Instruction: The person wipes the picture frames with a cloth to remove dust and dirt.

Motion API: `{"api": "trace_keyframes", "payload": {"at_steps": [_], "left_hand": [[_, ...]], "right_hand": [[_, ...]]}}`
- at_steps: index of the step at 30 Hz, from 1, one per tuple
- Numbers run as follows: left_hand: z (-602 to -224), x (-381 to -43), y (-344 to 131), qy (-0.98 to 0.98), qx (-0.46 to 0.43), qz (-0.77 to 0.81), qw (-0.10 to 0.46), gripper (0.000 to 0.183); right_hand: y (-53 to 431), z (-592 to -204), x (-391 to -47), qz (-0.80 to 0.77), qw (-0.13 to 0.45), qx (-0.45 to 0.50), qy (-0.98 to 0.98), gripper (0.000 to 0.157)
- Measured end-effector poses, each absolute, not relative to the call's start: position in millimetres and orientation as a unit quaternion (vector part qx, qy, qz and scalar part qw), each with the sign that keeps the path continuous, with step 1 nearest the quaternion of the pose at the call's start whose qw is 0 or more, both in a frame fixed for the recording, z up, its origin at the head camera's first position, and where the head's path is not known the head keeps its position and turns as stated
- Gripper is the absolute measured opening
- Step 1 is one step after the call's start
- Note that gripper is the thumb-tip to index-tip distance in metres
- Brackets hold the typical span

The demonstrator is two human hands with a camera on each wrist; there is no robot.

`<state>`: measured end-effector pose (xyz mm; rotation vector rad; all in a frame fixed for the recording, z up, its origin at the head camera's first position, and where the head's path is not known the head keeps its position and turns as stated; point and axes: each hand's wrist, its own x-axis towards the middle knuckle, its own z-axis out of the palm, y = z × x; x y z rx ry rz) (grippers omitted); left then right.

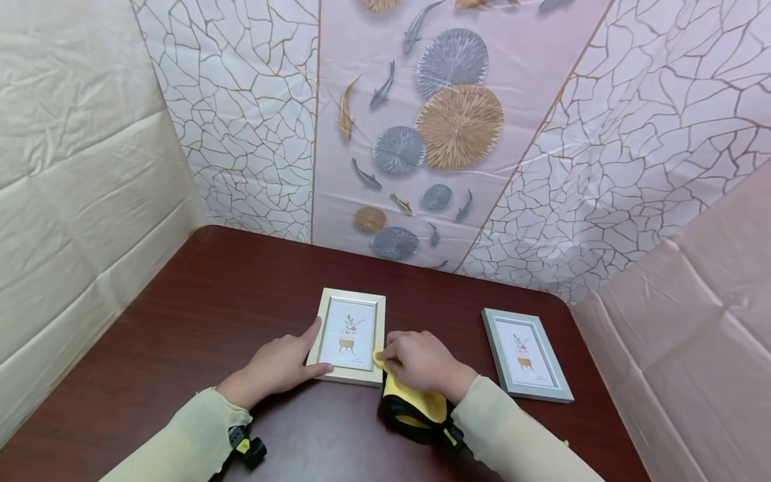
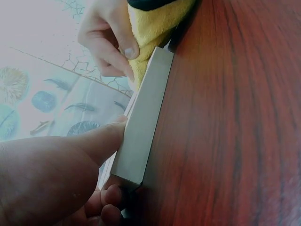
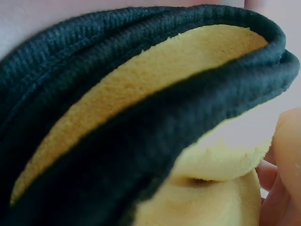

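Observation:
A cream picture frame (image 1: 347, 339) with a potted-plant print lies face up on the dark red-brown table. My left hand (image 1: 277, 368) grips its lower left corner, thumb on the front border. The left wrist view shows fingertips (image 2: 111, 195) curled at that corner, by the frame's side edge (image 2: 146, 122). My right hand (image 1: 424, 361) pinches a folded yellow cloth (image 1: 424, 403) with black trim. A bit of the cloth presses on the frame's right border. Loose black-edged folds of the cloth (image 3: 160, 70) fill the right wrist view.
To the right lies a second picture frame (image 1: 529, 358), silver-grey, with a similar print. The table (image 1: 199, 314) ends at a patterned cloth backdrop (image 1: 397, 201) behind, with plain draped walls (image 1: 72, 201) at both sides. A black strap (image 1: 245, 445) circles the left wrist.

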<state>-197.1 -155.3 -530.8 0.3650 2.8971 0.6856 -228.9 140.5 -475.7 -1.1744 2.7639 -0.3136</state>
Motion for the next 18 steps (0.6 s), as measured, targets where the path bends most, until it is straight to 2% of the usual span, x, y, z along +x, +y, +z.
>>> {"api": "trace_keyframes", "payload": {"at_steps": [10,18], "left_hand": [[-532,-198,-155,0.964,0.124,0.227,0.068,0.107],[-532,-197,-155,0.963,0.122,0.229,0.072,0.107]], "right_hand": [[146,-477,-215,-0.125,0.071,-0.414,0.899,0.022],[146,-479,-209,-0.102,0.033,-0.448,0.888,0.023]]}}
